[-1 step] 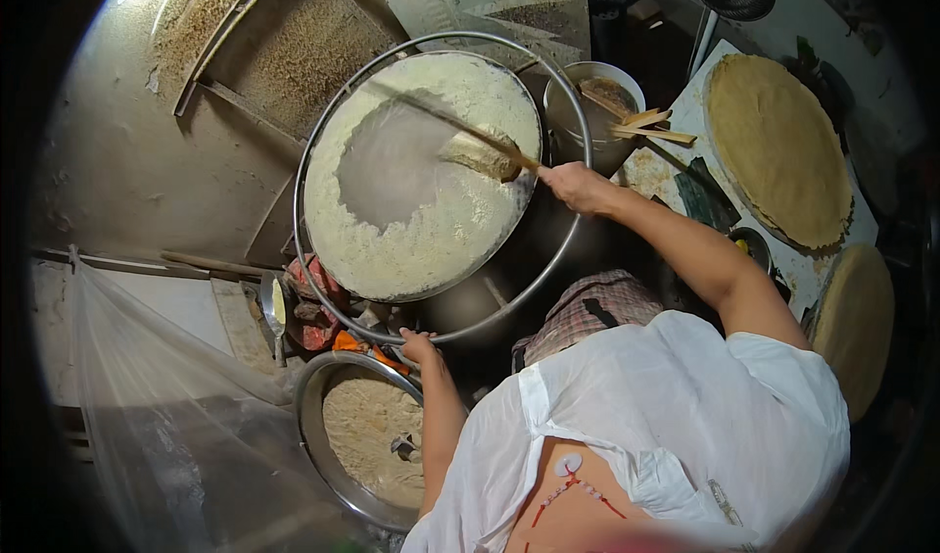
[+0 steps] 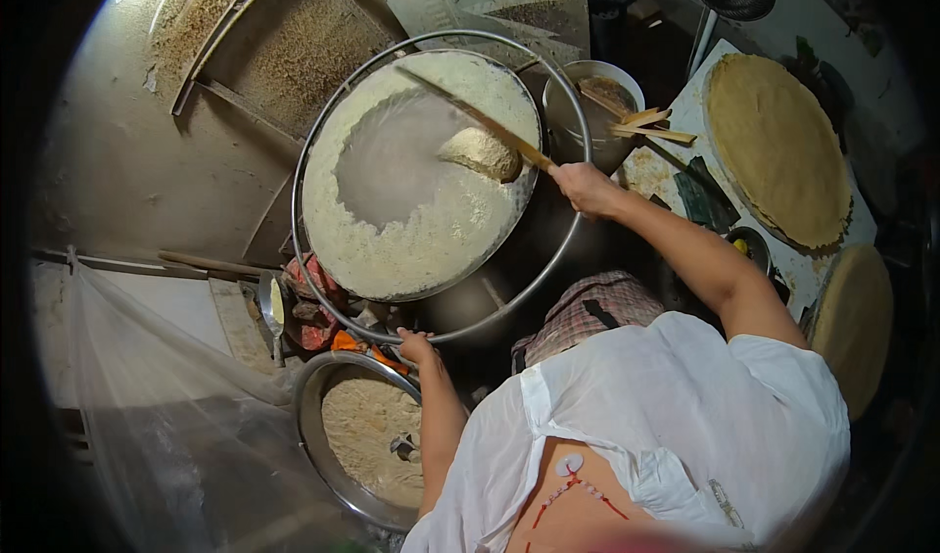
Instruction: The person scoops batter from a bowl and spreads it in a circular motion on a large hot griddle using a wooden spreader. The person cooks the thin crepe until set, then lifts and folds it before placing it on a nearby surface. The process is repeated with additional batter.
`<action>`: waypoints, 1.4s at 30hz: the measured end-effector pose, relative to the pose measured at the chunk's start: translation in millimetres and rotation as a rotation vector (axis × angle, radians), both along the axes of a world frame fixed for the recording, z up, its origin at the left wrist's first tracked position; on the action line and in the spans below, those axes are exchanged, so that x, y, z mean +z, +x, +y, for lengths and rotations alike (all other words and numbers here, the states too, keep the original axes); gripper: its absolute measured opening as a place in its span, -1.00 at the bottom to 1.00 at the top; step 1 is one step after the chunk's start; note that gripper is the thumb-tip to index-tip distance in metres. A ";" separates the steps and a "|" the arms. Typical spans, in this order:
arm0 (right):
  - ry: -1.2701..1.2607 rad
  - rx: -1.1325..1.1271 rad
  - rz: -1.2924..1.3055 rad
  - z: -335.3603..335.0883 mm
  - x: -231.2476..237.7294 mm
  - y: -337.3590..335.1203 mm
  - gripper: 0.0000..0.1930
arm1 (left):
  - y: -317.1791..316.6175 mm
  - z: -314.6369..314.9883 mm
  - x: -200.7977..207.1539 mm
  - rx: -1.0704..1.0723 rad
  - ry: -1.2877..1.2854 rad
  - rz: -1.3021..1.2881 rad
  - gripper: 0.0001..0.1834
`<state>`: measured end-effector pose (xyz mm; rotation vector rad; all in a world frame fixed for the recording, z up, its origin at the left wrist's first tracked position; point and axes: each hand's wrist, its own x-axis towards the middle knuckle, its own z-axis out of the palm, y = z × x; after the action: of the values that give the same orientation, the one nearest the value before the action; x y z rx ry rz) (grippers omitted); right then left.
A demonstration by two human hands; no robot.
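Observation:
Pale batter coats the round griddle (image 2: pixel 392 176) in a wide ring, with a greyish bare patch (image 2: pixel 387 176) left of its middle. A thick lump of batter or dough (image 2: pixel 482 153) sits on the right part. My right hand (image 2: pixel 587 190) is closed around the near end of a long flat wooden stick (image 2: pixel 470 110), which slants over the griddle past the lump's upper edge. Whether the stick touches the batter, I cannot tell. At the near side, my left hand (image 2: pixel 416 343) is closed on the metal ring rail (image 2: pixel 458 337) that surrounds the griddle.
A metal basin of batter (image 2: pixel 311 435) stands below my left arm. On the right lie stacked round flatbreads (image 2: pixel 780 151) on a white table. A bucket (image 2: pixel 632 78) with wooden slats sits beyond the rail. Plastic sheeting (image 2: pixel 176 426) hangs at left; a ladle (image 2: pixel 272 313) lies nearby.
The stick and my right hand have shifted slightly to the right, and the stick now lies clearer of the lump. My left hand stays on the rail.

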<state>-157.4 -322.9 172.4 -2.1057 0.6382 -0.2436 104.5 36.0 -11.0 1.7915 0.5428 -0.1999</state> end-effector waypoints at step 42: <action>-0.046 0.010 0.243 102.8 -86.7 34.1 -0.66 | -97.5 -25.2 25.1 -0.160 -0.323 0.338 -0.22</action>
<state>-123.3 -220.2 85.7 -2.2011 0.7697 0.0046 7.0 10.8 14.1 1.4912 0.5682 -0.6727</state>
